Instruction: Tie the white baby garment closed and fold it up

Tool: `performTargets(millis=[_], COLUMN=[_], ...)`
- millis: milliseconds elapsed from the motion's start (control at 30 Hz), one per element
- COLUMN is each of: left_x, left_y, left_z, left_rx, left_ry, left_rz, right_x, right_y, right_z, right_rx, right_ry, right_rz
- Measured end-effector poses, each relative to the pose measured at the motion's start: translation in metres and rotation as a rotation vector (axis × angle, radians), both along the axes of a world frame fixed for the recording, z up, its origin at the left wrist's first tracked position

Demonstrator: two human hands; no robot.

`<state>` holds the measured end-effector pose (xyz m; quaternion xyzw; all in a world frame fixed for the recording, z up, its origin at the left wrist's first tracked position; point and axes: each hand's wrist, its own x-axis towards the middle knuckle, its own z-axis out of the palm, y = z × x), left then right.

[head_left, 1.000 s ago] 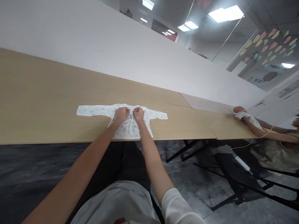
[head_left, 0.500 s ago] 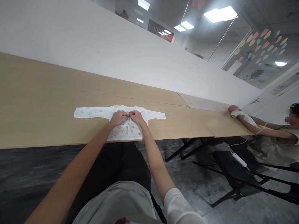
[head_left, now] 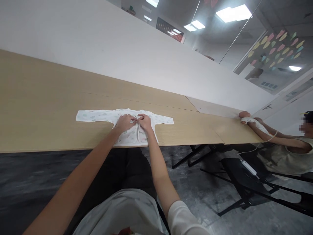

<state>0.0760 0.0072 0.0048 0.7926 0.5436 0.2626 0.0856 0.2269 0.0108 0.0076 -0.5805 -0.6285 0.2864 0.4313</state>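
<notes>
A small white baby shirt (head_left: 97,115) with a pale print lies on the tabletop, its sleeves spread to either side and its lower hem near the table's front edge. My left hand (head_left: 125,123) rests on the chest of the shirt, fingers pinched on the cloth at the front opening. Close beside it, my right hand (head_left: 144,122) pinches the other side of the same opening. The fingertips of both hands nearly meet, and the small spot between them is hidden. Below the hands the front edge of the cloth runs down to the hem.
The long wooden table (head_left: 49,98) stands against a white wall (head_left: 122,58). At its far right end another person's arms (head_left: 276,137) reach to a doll (head_left: 244,115) in a printed garment. A black folding chair (head_left: 246,176) carries a white power strip (head_left: 249,168).
Both hands stay at the shirt's front opening, with slightly shifted fingers. The front cloth below them has moved a little to the right.
</notes>
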Motion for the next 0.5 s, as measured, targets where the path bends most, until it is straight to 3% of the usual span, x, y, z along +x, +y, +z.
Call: performTargets(millis=[500], left_x=[-0.0076], left_y=[0.0045], left_z=[-0.0049], left_rx=[-0.122], left_ry=[-0.316], left_rz=[-0.077], right_x=[0.0089], right_y=[-0.0025], right_z=[-0.0019], right_rx=[-0.046], right_ry=[0.12], right_rz=[0.047])
